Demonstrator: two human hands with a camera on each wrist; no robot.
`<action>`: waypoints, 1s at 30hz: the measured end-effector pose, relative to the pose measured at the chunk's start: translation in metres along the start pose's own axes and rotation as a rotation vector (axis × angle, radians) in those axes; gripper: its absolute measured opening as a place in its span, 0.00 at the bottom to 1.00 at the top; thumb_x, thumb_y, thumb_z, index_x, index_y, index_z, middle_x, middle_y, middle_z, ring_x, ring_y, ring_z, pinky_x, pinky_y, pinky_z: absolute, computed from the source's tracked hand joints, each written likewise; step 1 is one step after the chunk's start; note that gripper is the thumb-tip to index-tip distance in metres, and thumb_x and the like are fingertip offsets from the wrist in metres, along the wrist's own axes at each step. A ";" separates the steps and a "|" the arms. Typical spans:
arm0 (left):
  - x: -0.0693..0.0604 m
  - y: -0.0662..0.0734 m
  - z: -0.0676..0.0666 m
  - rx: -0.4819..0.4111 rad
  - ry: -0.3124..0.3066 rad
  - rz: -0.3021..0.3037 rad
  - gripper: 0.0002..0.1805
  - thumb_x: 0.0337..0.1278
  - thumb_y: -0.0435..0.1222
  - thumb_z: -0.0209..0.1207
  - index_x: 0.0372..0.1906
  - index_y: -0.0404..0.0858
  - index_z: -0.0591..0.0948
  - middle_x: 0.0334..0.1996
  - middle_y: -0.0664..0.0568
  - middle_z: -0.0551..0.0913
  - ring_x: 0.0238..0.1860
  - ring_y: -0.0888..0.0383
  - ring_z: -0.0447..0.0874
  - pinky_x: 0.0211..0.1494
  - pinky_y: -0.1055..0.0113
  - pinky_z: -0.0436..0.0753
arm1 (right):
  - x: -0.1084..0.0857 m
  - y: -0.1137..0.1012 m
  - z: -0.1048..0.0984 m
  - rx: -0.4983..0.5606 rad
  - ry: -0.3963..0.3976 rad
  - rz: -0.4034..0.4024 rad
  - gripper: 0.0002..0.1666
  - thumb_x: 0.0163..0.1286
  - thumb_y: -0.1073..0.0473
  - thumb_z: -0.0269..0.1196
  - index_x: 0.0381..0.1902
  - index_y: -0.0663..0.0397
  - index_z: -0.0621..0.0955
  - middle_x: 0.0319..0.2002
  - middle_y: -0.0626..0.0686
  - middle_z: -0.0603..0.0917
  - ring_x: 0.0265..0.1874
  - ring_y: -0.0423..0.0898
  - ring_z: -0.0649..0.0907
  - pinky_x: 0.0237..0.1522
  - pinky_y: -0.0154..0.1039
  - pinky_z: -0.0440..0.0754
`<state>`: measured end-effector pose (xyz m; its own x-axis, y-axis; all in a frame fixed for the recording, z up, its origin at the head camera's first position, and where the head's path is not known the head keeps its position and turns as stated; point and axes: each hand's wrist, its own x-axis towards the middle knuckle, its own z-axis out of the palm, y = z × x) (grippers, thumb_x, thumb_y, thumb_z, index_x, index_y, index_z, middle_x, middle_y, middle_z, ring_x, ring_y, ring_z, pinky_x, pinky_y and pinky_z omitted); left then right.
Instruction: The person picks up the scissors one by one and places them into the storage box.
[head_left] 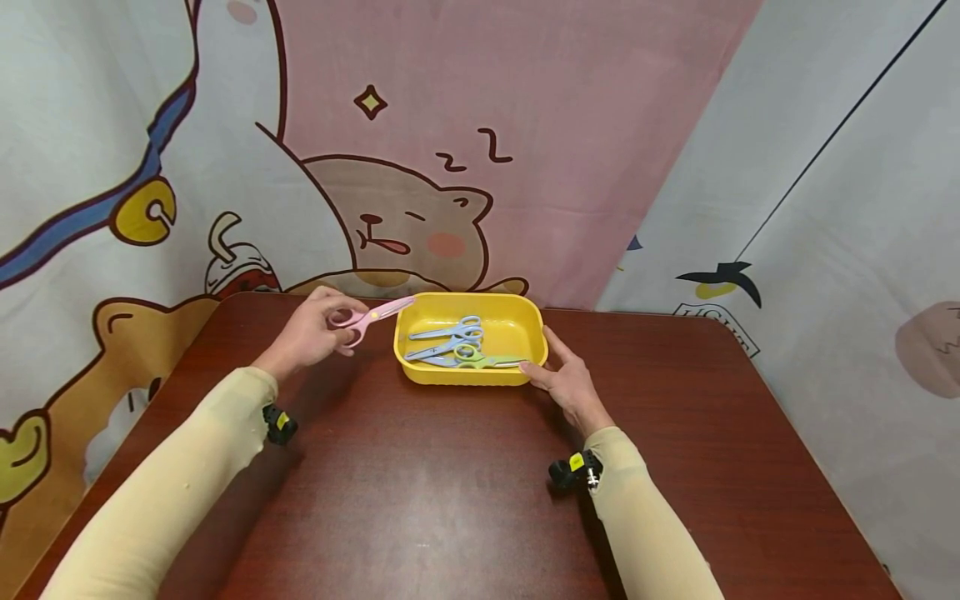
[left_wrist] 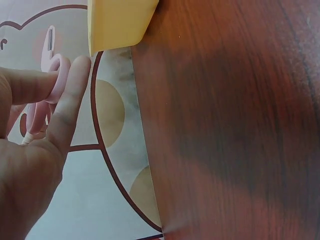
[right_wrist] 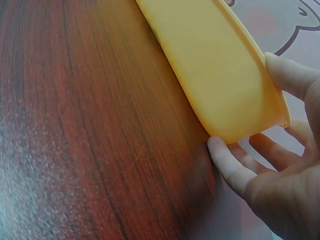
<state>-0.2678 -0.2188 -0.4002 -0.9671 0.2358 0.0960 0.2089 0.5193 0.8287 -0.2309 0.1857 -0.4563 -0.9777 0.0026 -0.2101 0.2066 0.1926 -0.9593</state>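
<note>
My left hand (head_left: 313, 327) holds pink scissors (head_left: 378, 312) by the handle loops, left of a yellow plastic basket (head_left: 468, 377). The blades point right, their tips at the basket's left rim. In the left wrist view, the thumb and fingers are at the pink loops (left_wrist: 61, 80). My right hand (head_left: 566, 379) grips the right end of the basket. In the right wrist view its thumb is on the rim and its fingers lie along the outer wall (right_wrist: 215, 75). Inside the basket, blue scissors (head_left: 442, 347) and green-handled scissors (head_left: 470, 358) lie close together toward the left and front.
A dark reddish-brown wooden table (head_left: 420, 483) lies under the basket. Behind its far edge hangs a cloth (head_left: 570, 150) printed with cartoon animals. A small black device is strapped at each wrist, over pale yellow sleeves (head_left: 187, 467).
</note>
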 end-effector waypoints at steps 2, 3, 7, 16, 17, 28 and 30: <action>0.001 0.001 0.000 0.002 -0.005 -0.001 0.21 0.58 0.15 0.61 0.56 0.28 0.83 0.55 0.36 0.65 0.45 0.39 0.81 0.33 0.62 0.89 | 0.000 0.000 0.000 0.002 0.000 0.000 0.53 0.68 0.62 0.72 0.83 0.33 0.58 0.82 0.52 0.55 0.54 0.49 0.83 0.56 0.45 0.83; 0.001 0.001 0.000 0.005 -0.009 0.001 0.21 0.58 0.16 0.61 0.56 0.28 0.83 0.55 0.36 0.65 0.45 0.39 0.80 0.33 0.62 0.89 | 0.000 0.000 0.000 0.002 -0.001 -0.001 0.53 0.68 0.62 0.72 0.83 0.33 0.58 0.82 0.52 0.55 0.54 0.49 0.83 0.56 0.45 0.83; 0.002 0.003 0.000 0.017 -0.023 0.007 0.21 0.58 0.16 0.61 0.57 0.29 0.83 0.55 0.36 0.65 0.45 0.39 0.81 0.34 0.62 0.89 | -0.001 -0.001 0.000 0.008 -0.004 -0.002 0.53 0.68 0.62 0.72 0.83 0.34 0.57 0.82 0.51 0.54 0.58 0.51 0.82 0.56 0.45 0.83; 0.003 0.010 0.000 0.028 -0.044 0.023 0.21 0.58 0.16 0.61 0.56 0.29 0.83 0.55 0.37 0.66 0.46 0.39 0.80 0.34 0.63 0.89 | -0.002 -0.002 0.001 0.023 -0.008 -0.002 0.54 0.68 0.62 0.72 0.83 0.35 0.57 0.82 0.50 0.54 0.58 0.50 0.82 0.57 0.47 0.83; 0.003 0.011 0.000 0.025 -0.046 0.027 0.21 0.58 0.16 0.61 0.56 0.28 0.83 0.55 0.36 0.66 0.46 0.39 0.80 0.34 0.62 0.89 | -0.002 -0.002 0.001 0.021 -0.008 -0.003 0.54 0.68 0.62 0.72 0.83 0.35 0.57 0.82 0.50 0.54 0.57 0.50 0.82 0.57 0.47 0.83; 0.006 0.019 -0.003 -0.017 -0.092 0.008 0.19 0.60 0.17 0.61 0.56 0.27 0.83 0.57 0.36 0.65 0.47 0.40 0.78 0.35 0.61 0.89 | -0.002 -0.003 0.001 0.020 -0.010 0.003 0.54 0.68 0.61 0.72 0.83 0.35 0.57 0.82 0.51 0.54 0.58 0.50 0.82 0.56 0.45 0.83; 0.006 0.020 -0.004 -0.004 -0.096 0.005 0.19 0.60 0.17 0.61 0.56 0.28 0.83 0.57 0.36 0.66 0.46 0.41 0.79 0.34 0.61 0.89 | -0.002 -0.003 0.001 0.020 -0.010 0.003 0.54 0.68 0.62 0.72 0.83 0.35 0.57 0.82 0.51 0.53 0.58 0.50 0.82 0.56 0.45 0.83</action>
<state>-0.2702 -0.2100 -0.3806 -0.9475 0.3163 0.0467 0.2129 0.5151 0.8303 -0.2292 0.1844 -0.4527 -0.9767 -0.0065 -0.2146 0.2103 0.1727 -0.9623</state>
